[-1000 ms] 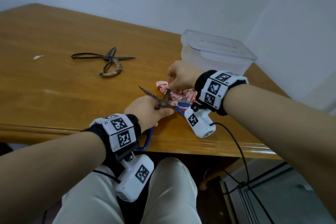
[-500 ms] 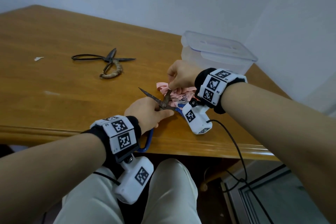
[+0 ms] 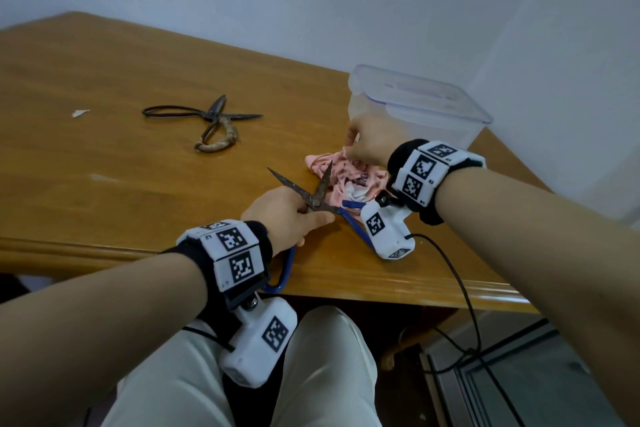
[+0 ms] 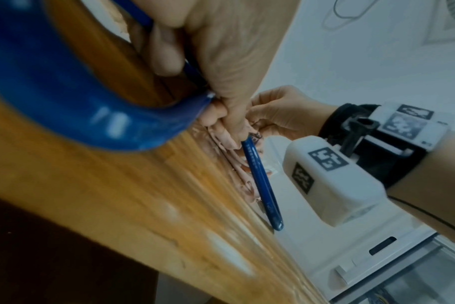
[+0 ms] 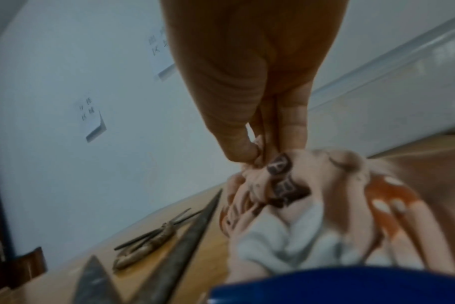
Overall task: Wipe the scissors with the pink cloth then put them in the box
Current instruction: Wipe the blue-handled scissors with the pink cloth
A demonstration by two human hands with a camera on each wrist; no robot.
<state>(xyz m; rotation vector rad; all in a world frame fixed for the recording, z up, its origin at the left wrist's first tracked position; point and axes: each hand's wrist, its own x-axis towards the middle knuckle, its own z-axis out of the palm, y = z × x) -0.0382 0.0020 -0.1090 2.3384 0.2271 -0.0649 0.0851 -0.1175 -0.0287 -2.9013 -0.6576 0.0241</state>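
The blue-handled scissors [image 3: 313, 199] lie near the table's front edge with rusty blades spread apart, pointing away from me. My left hand [image 3: 284, 215] grips them at the pivot and handle; the blue handle loop [image 4: 73, 102] fills the left wrist view. The pink patterned cloth [image 3: 349, 177] is bunched on the table just right of the blades. My right hand [image 3: 367, 142] pinches the cloth's top and lifts it; in the right wrist view my fingertips [image 5: 247, 152] hold the cloth [image 5: 312, 205] beside the right blade [image 5: 195, 230]. The clear plastic box [image 3: 415, 107] stands behind.
A second, old dark pair of scissors [image 3: 211, 125] with a wrapped handle lies open on the wooden table [image 3: 104, 166] further left. A small white scrap [image 3: 80, 113] sits at far left. The box has its lid [image 3: 429, 94] on. A wall stands behind the table.
My right hand has risen and moved back toward the box, pulling the cloth up off the blade. The scissors' blades now stand clear of the cloth. My left hand has held its place.
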